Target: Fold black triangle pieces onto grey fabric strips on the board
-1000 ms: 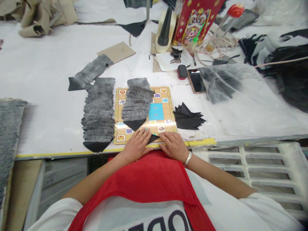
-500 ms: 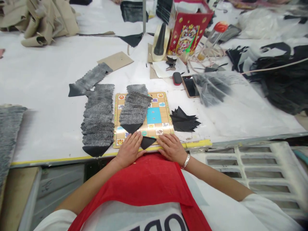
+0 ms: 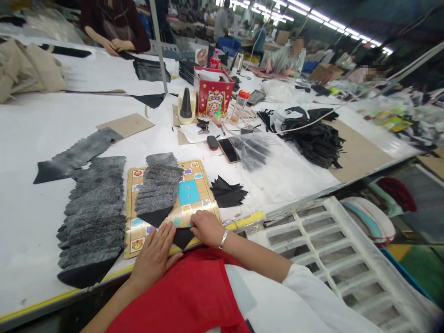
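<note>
Black piece [image 3: 182, 237] sits at the near edge of the board [image 3: 189, 193], in the gap between the person's two hands. Wide edge runs roughly left-right on the far side; narrow tip points back at the apron [image 3: 176, 286].

Key relation, as I judge it: piece is right of the left fingers, left of the right fingers. Right hand [image 3: 208, 229] looks nearer, touching the piece's far right corner. Left hand [image 3: 155, 252] is just beside the other end; contact there unclear.

Left fingers: stretched out, palm down, thumb apart, nothing gripped. Right fingers: curled at the corner; can't tell if clamped, undersides hidden.

Counts:
- 1 board, 1 piece between the hands.
- 3 grey stacks: board stack [image 3: 157, 189], ahead of the left fingers; left stack [image 3: 93, 212], longer, beside the board; far stack [image 3: 79, 150], angled, beyond that. Layers overlap, no count.
- 1 black heap [image 3: 229, 194] at the board's right edge, points fanned out; pieces in it not countable.
- Farther back on the tabletop [image 3: 27, 199]: 1 phone [image 3: 229, 150], 1 small case [image 3: 212, 142], 1 red box [image 3: 214, 92], 1 black cone [image 3: 186, 104], 1 red-lidded bottle [image 3: 240, 106].
- 1 bracelet [image 3: 224, 239], right wrist.
</note>
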Tool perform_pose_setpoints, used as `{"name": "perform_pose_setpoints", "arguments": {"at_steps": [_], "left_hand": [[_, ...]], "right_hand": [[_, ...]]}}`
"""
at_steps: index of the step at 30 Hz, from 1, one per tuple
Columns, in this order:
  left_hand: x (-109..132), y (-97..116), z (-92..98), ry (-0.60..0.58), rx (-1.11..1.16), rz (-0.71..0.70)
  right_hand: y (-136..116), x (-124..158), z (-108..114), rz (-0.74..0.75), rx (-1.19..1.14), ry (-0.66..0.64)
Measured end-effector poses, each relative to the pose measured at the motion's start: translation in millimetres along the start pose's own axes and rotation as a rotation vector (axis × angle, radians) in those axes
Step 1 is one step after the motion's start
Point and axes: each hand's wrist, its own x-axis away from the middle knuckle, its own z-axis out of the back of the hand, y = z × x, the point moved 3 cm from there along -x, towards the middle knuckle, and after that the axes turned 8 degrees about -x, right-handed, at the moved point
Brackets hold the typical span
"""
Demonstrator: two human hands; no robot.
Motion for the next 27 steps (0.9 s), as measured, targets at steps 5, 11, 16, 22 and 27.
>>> {"name": "perform_pose_setpoints", "arguments": {"at_steps": [5, 11, 16, 22, 27], "left_hand": [[3.7, -7.7, 13.6, 0.092, 0.1, 0.119], [5.0, -10.8, 13.1, 0.115, 0.145, 0.147], [-0.1, -10.1, 11.2, 0.127, 0.178, 0.139], [-9.9, -13.0, 19.3, 0.128, 0.189, 0.171], [-21.1, -29.5, 26.1, 0.162, 0.183, 0.247]], "right_hand": [[50.8, 12.0, 51.3, -0.176, 0.064, 0.128], [103.2, 21.1, 82.2, -0.346, 0.199, 0.354], [112.0, -14.5, 69.1, -0.277, 0.159, 0.622], [132.7, -67.2, 52.6, -0.262, 0.232, 0.532], [161.5, -85.7, 58.5, -0.172, 0.244, 0.54]]}}
